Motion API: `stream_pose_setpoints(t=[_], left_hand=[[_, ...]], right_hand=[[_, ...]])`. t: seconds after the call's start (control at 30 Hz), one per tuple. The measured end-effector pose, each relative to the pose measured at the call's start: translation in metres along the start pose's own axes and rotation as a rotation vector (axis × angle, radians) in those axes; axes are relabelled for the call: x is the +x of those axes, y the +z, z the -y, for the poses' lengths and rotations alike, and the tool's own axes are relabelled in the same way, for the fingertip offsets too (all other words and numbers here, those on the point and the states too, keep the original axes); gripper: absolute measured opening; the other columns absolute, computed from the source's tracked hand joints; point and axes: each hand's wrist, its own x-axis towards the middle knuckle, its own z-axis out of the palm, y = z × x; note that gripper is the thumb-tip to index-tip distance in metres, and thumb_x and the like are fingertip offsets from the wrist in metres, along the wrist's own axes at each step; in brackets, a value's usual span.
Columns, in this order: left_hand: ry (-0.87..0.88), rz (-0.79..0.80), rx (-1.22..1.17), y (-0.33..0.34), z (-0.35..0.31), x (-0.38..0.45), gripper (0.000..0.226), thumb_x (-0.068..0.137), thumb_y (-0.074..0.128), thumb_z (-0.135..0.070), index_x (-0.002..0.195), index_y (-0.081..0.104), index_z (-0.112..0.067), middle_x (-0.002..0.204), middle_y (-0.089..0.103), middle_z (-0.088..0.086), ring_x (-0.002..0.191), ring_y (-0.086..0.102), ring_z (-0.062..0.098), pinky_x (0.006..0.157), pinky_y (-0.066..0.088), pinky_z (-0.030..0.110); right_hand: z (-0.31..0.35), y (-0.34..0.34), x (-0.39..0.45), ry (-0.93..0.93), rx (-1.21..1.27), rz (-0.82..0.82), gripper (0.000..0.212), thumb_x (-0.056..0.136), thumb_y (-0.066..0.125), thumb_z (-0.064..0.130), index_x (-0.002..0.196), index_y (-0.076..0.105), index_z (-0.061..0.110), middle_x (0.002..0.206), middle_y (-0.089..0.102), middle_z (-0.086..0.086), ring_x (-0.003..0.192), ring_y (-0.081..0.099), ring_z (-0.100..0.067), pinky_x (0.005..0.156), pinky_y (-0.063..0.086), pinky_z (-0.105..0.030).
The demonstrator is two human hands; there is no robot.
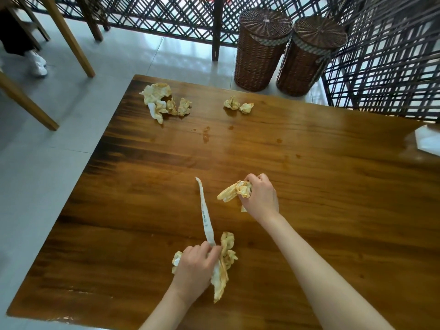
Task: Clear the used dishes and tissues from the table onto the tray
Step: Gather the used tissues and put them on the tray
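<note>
Head view: wooden table [309, 163], far and left edges visible, near edge just showing at bottom left, right side runs out of frame. Left hand [194, 267] near the near edge, grip curled round a wad of stained tissues [223, 270], with a long white paper strip [206, 215] sticking up toward the far side. Right hand [259, 196] mid-table, grip pinching a crumpled stained tissue [234, 190]. Wide bare wood between hands and far edge, only small sauce spots [206, 134] there. Tissue pile [162, 101] at far left corner, close to the edges. Two small tissue balls [239, 106] near far edge, center. White object [428, 141] at right, cut off, can't tell what. No tray in view. Two wicker baskets [288, 51] on floor just beyond far edge; dark lattice screen [381, 67] behind and far right. Chair legs [69, 36] on floor far left.
</note>
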Motion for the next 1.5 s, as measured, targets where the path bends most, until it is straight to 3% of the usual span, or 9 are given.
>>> stream_pose_setpoints(t=[0.33,0.53,0.73,0.93,1.07,1.2,1.37,1.5], left_hand=[[-0.034,-0.019,0.044,-0.024,0.018,0.039,0.035,0.052,0.089,-0.008,0.082,0.073,-0.011,0.058,0.06,-0.001,0.039,0.056,0.009,0.037,0.047,0.016],[-0.145,-0.131,-0.02,-0.055,0.063,0.09,0.03,0.066,0.082,-0.005,0.093,0.069,-0.003,0.066,0.063,0.004,0.045,0.06,0.014,0.04,0.052,0.023],[-0.208,-0.066,0.035,-0.089,0.128,0.147,0.035,0.07,0.079,-0.006,0.103,0.066,-0.003,0.077,0.068,0.01,0.056,0.067,0.022,0.049,0.056,0.03],[-0.203,-0.067,0.078,-0.095,0.181,0.217,0.044,0.077,0.072,-0.003,0.118,0.059,-0.008,0.09,0.069,0.01,0.073,0.07,0.025,0.066,0.059,0.037],[-0.181,-0.091,0.109,-0.09,0.211,0.253,0.041,0.079,0.066,0.005,0.117,0.056,-0.007,0.083,0.068,0.011,0.067,0.068,0.028,0.061,0.057,0.037],[-0.178,-0.129,0.161,-0.088,0.239,0.285,0.045,0.078,0.061,0.01,0.12,0.055,-0.005,0.078,0.066,0.015,0.066,0.066,0.03,0.061,0.056,0.038],[-0.122,-0.111,0.194,-0.082,0.268,0.309,0.046,0.076,0.066,0.003,0.121,0.06,-0.007,0.098,0.068,0.014,0.091,0.061,0.032,0.084,0.049,0.042],[-0.147,-0.096,0.252,-0.073,0.285,0.309,0.046,0.072,0.075,-0.014,0.116,0.065,-0.015,0.119,0.057,0.015,0.114,0.045,0.034,0.094,0.031,0.046]], right_hand=[[-0.003,-0.01,0.02,0.015,0.041,0.017,0.026,0.079,0.071,0.021,0.102,0.06,0.018,0.097,0.051,-0.002,0.088,0.054,-0.02,0.069,0.05,-0.03],[0.013,-0.001,0.045,0.006,0.08,-0.017,0.026,0.077,0.072,0.019,0.1,0.06,0.018,0.095,0.051,-0.002,0.085,0.054,-0.02,0.064,0.045,-0.028],[0.035,0.01,0.094,0.032,0.122,-0.127,0.025,0.077,0.072,0.018,0.099,0.061,0.017,0.091,0.049,0.001,0.081,0.054,-0.019,0.061,0.037,-0.024],[0.052,0.017,0.155,0.101,0.133,-0.241,0.024,0.078,0.07,0.021,0.099,0.059,0.014,0.093,0.051,-0.005,0.084,0.054,-0.023,0.065,0.046,-0.03],[0.054,0.019,0.194,0.117,0.137,-0.296,0.027,0.079,0.069,0.023,0.101,0.058,0.012,0.093,0.047,-0.004,0.086,0.052,-0.025,0.066,0.04,-0.029],[0.054,0.019,0.232,0.125,0.112,-0.305,0.035,0.079,0.068,0.027,0.107,0.055,0.01,0.103,0.053,-0.012,0.094,0.053,-0.028,0.076,0.045,-0.034],[0.057,0.025,0.264,0.113,0.023,-0.31,0.035,0.08,0.064,0.032,0.107,0.055,0.01,0.105,0.056,-0.014,0.099,0.049,-0.03,0.085,0.045,-0.042],[0.06,0.034,0.276,0.128,-0.096,-0.302,0.037,0.081,0.058,0.035,0.11,0.055,0.012,0.106,0.057,-0.013,0.104,0.043,-0.032,0.083,0.038,-0.04]])
